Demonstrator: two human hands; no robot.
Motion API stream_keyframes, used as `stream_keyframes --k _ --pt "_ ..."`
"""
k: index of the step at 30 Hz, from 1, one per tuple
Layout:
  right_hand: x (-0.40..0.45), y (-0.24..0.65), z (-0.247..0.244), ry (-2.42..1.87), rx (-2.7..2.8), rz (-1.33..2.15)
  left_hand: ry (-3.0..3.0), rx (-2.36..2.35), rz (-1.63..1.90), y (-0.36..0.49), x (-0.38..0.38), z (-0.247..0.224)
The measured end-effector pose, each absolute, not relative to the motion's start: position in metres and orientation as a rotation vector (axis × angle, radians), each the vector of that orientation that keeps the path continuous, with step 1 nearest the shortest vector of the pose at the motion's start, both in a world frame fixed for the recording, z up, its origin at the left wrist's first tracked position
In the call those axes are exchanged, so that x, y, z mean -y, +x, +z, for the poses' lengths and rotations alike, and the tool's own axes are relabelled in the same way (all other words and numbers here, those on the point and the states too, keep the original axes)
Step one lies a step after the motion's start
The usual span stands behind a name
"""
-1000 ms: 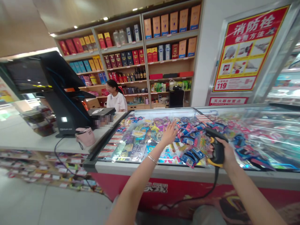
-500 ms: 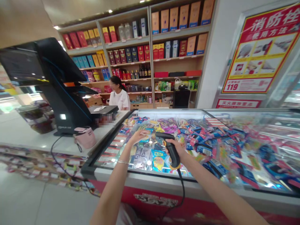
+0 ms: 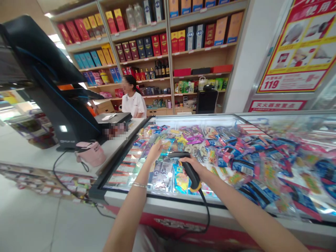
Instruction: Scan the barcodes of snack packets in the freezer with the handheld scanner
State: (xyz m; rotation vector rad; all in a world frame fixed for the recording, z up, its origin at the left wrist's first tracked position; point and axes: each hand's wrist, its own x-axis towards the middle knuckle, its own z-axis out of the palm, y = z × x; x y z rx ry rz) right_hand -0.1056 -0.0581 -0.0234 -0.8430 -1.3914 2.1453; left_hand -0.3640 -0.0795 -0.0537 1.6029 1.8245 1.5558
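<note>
Fingers [image 3: 184, 160] of the right hand [image 3: 197, 168] wrap the grip of one barcode scanner [image 3: 193, 177], its head near the left hand [image 3: 156, 150]. Left fingers: I cannot tell if they hold anything. Scanner located above one chest freezer [image 3: 123, 198]; one cable [image 3: 208, 211] hangs past the front edge. Freezer contents: packets [image 3: 244, 167], overlapping, too many to count; those by the right forearm mostly blue. Counter [image 3: 88, 172] beside the freezer: one pink pouch [image 3: 91, 154], one terminal [image 3: 69, 105]. Shelving: one row of seven upright boxes [image 3: 148, 47], three maroon, two navy, two red; elsewhere, three flat boxes [image 3: 201, 71]. One co-worker [image 3: 133, 104], white shirt.
</note>
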Motion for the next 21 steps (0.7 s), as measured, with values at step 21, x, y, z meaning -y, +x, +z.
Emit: stream_keyframes --k 21 --pt "0.070 -0.104 -0.013 -0.698 1.608 2.027 0.864 -1.223 1.654 -0.325 0.095 -0.033"
